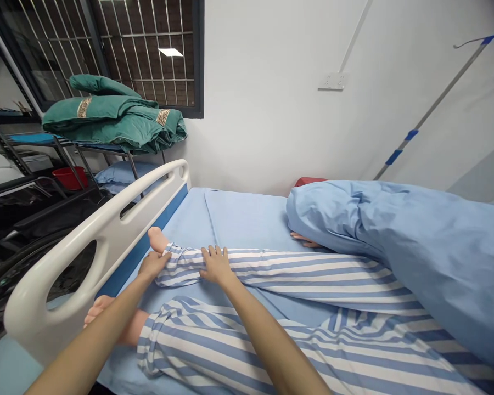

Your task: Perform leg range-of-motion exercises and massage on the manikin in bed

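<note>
Two feet (158, 240), two trouser legs (296, 269), one footboard (110, 244)

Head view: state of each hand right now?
Left hand: at the far foot; cannot tell whether it is closed.
Right hand: open, laid on the far striped trouser leg.

Left hand (153, 265): on the ankle of the far foot (158, 240), at the trouser cuff.
Right hand (216, 267): palm down on the far leg of the striped trousers (308, 269), fingers (211, 253) spread.
Near foot (128, 328): partly hidden behind the left forearm.
Bed (251, 219): pale blue sheet, white end board (115, 241) at left.
Quilt (428, 252): light blue, heaped at right; a lying person's hand (307, 240) shows beneath its edge.
Green bedding (115, 123): far left, before a barred window (200, 55).
</note>
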A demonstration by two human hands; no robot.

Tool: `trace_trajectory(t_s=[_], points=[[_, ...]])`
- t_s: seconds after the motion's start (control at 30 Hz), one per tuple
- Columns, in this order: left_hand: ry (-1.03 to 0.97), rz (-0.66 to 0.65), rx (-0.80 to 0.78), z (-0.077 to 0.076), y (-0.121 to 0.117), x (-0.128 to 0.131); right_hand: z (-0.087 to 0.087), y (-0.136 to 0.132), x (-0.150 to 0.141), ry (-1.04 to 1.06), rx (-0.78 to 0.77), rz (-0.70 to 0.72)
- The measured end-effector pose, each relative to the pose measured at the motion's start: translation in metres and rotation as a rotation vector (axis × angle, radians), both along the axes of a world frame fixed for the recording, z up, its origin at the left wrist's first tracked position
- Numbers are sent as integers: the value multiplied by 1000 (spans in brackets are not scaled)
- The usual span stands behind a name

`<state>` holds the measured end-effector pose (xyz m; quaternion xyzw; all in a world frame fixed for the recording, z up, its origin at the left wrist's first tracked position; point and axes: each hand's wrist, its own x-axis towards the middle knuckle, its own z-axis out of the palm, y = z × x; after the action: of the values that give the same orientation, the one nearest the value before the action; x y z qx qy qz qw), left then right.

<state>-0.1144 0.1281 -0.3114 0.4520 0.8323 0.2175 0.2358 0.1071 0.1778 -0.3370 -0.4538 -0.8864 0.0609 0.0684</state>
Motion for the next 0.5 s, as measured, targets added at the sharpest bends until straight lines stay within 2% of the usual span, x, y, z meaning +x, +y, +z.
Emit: trace_trajectory(t_s=[0.2, 0.27, 0.33, 0.37, 0.43, 0.5], points=[[190, 36, 11, 21, -4, 6, -4, -3, 5, 44, 36, 25], [345, 48, -8, 27, -9, 14, -5, -4, 5, 49, 46, 24], [567, 1, 93, 33, -13, 24, -6, -4, 6, 57, 63, 24], [671, -81, 181, 35, -13, 28, -7, -4, 6, 63, 72, 24], [814, -358, 325, 38, -10, 36, -7, -4, 6, 77, 85, 29], [856, -630, 305, 38, -2, 39, -8, -4, 7, 85, 90, 33]])
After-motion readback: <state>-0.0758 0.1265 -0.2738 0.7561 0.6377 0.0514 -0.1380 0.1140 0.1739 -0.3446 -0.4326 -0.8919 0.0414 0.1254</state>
